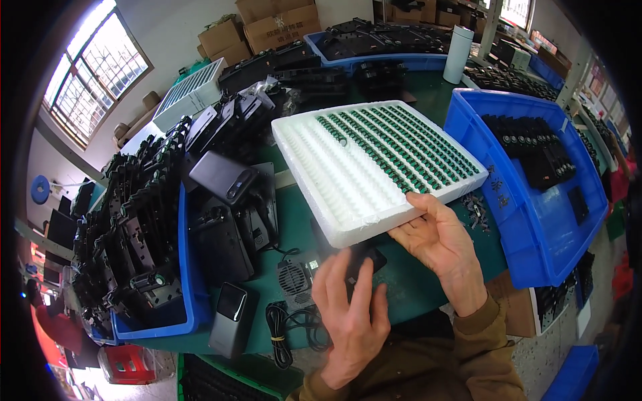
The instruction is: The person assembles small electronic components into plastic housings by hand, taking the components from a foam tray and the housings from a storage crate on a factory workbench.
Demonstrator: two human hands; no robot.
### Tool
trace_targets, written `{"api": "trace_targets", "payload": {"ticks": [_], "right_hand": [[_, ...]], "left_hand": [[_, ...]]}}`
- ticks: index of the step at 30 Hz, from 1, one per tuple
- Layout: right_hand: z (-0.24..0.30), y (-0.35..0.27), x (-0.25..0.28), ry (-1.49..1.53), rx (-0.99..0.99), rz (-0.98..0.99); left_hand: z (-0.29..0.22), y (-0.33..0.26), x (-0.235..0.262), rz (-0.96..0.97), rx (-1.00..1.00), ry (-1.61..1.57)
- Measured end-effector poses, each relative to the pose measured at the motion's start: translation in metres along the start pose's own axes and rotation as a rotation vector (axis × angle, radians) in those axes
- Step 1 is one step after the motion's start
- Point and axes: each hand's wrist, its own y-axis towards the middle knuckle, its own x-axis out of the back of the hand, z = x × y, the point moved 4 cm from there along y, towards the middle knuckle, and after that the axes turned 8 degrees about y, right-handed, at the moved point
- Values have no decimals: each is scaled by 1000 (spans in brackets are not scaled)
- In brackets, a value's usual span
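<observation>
A white foam tray (pixel 348 224) is held tilted over the green table, its right part filled with rows of small green and dark components (pixel 401 144); the slots on the left are bare. My right hand (pixel 441 244) grips the tray's near edge, thumb on top and fingers beneath. Below the tray's near left corner is my left hand (pixel 351 307), its fingers apart and slightly blurred, with nothing visible in them. Just beyond those fingers lies a dark object (pixel 366 259), partly hidden by the hand. A grey speaker-like grille piece (pixel 294 281) sits to its left.
Blue bins (pixel 528 247) of black parts stand on the right, left and back. Two power-bank-like boxes (pixel 231 321), (pixel 223 177) and a tied black cable (pixel 277 334) lie left of my hands. Small loose bits (pixel 476 212) lie beside the right bin; a white bottle (pixel 458 55) stands behind.
</observation>
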Motion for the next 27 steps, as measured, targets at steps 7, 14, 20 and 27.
{"api": "trace_targets", "payload": {"ticks": [7,14,20,27], "right_hand": [[-1,0,-6,40,-26,-12],[2,-1,-6,21,-23,20],[-1,3,-4,46,-40,10],[0,7,0,105,-63,0]], "left_hand": [[-3,17,-7,153,41,82],[4,36,-17,204,77,221],[8,47,-20,280,87,300],[14,45,-18,230,59,356]]}}
